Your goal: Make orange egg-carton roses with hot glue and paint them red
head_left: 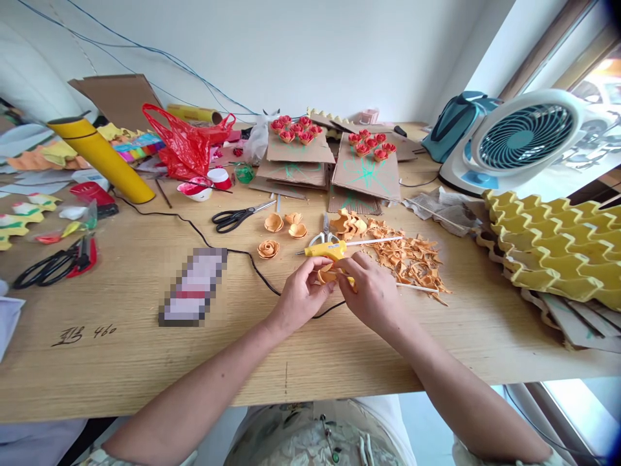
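Note:
My left hand (301,292) is closed around the left side of a small orange paper flower (326,274). On the flower's right side, my right hand (371,288) pinches at its edge; what lies between those fingers is too small to tell. A yellow glue gun (326,249) rests on the table just beyond both hands, its handle partly hidden by them. Several orange flower pieces, among them a layered rose (268,250), sit to the left of the gun. Orange scraps (412,259) are heaped to the right.
Black scissors (235,219) lie beyond the flowers. Cardboard sheets (366,171) bearing red flowers stand at the back. Yellow egg trays (557,249) and a fan (521,139) occupy the right. A pixelated, phone-shaped object (194,288) and a black cable (259,272) lie left of my hands.

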`<action>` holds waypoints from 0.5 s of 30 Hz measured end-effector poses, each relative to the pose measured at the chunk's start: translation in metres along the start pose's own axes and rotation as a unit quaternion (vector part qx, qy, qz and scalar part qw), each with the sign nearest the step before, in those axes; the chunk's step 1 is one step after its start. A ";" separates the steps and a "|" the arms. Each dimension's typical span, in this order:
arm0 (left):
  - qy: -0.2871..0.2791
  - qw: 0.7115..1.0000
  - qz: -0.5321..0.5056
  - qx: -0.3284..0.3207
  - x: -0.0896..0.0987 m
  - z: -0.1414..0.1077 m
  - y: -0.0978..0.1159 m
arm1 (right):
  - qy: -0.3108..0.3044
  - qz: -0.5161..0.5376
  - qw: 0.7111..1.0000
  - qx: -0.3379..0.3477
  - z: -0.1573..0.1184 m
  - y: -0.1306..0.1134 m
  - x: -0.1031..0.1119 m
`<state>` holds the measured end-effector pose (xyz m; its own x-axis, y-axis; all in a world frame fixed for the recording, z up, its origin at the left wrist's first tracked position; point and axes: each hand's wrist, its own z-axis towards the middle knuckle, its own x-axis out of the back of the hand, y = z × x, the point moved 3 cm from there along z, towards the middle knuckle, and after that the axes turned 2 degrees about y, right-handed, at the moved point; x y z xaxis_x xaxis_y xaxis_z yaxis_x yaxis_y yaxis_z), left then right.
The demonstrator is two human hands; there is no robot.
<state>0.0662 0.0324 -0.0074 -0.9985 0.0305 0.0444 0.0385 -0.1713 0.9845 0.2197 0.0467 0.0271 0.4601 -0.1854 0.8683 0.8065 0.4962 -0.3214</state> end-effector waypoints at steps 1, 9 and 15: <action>0.002 1.000 -0.002 0.003 0.000 0.000 -0.001 | -0.005 0.004 1.000 0.002 0.000 -0.001 0.000; 0.008 1.000 0.024 0.007 -0.001 -0.003 -0.001 | -0.004 -0.005 1.000 0.019 -0.002 -0.003 -0.002; 0.036 0.997 0.075 -0.009 -0.001 -0.003 0.000 | 0.015 -0.027 0.998 0.055 -0.003 -0.005 -0.005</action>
<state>0.0668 0.0293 -0.0078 -0.9818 -0.0678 0.1772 0.1869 -0.1857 0.9647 0.2143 0.0422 0.0234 0.4291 -0.2393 0.8710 0.7855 0.5749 -0.2290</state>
